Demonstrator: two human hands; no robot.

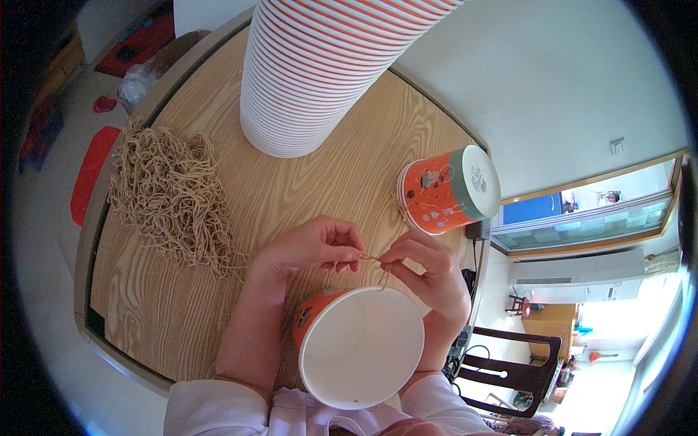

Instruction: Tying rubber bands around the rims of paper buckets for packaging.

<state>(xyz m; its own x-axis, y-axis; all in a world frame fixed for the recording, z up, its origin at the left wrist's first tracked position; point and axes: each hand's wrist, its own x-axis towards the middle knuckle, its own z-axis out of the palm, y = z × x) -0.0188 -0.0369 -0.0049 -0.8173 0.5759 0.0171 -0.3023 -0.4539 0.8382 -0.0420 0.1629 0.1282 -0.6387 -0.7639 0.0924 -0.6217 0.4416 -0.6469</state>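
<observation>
An orange paper bucket [309, 314] with a white inside lies tilted against me, its mouth facing up. Just beyond its rim, my left hand [320, 245] and my right hand [430, 270] pinch a thin tan string [371, 257] between thumb and forefinger. The string is stretched between the fingertips, and a piece hangs from the right fingers to the bucket's rim. Whether it is fastened to the bucket I cannot tell. To the left of my left hand lies a loose tangled heap of tan string [171, 192].
A tall stack of white paper buckets [313, 80] with red-edged rims stands at the table's far side. Upside down at the right sits a small stack of orange and green buckets [447, 189]. A dark wooden chair [523, 363] and a red stool [94, 174] stand beside the wooden table [320, 182].
</observation>
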